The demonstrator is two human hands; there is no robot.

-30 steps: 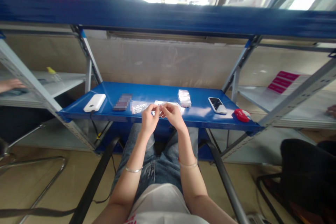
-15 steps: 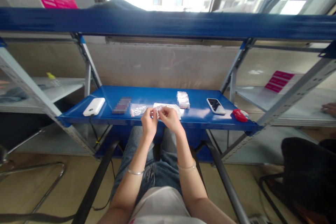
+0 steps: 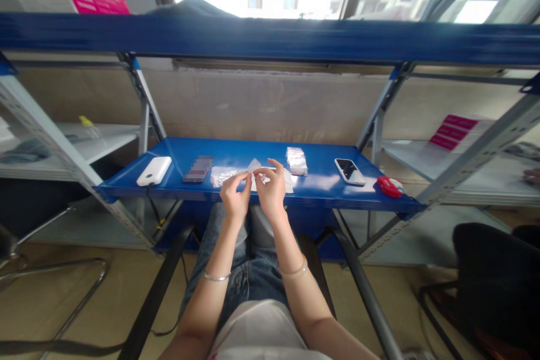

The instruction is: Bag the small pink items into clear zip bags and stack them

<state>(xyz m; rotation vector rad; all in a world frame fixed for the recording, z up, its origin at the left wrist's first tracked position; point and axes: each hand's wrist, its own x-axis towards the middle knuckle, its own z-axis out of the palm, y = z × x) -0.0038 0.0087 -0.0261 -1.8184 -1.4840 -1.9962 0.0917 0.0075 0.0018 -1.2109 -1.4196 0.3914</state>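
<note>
Both hands meet over the front of the blue shelf. My left hand (image 3: 235, 194) is closed in a pinch, and my right hand (image 3: 270, 188) pinches close beside it with some fingers raised. Between the fingertips is a small clear plastic bag (image 3: 255, 165), partly hidden by the fingers. Beneath the hands lies a white sheet (image 3: 288, 182), mostly covered. Left of it, clear plastic packets (image 3: 220, 176) lie flat. Behind and to the right is a stack of shiny clear packets (image 3: 296, 161).
On the blue shelf (image 3: 236, 149) stand a white power bank (image 3: 154, 171) with a cable, a blurred flat object (image 3: 198, 169), a white-edged phone (image 3: 350, 171) and a red item (image 3: 390, 187). A blue beam (image 3: 270, 39) crosses above. Chair armrests flank my legs. Someone's hand (image 3: 532, 176) shows far right.
My left hand has shifted slightly left and down. The fingers of my right hand have lifted and spread, and more of the clear bag shows above the fingertips.
</note>
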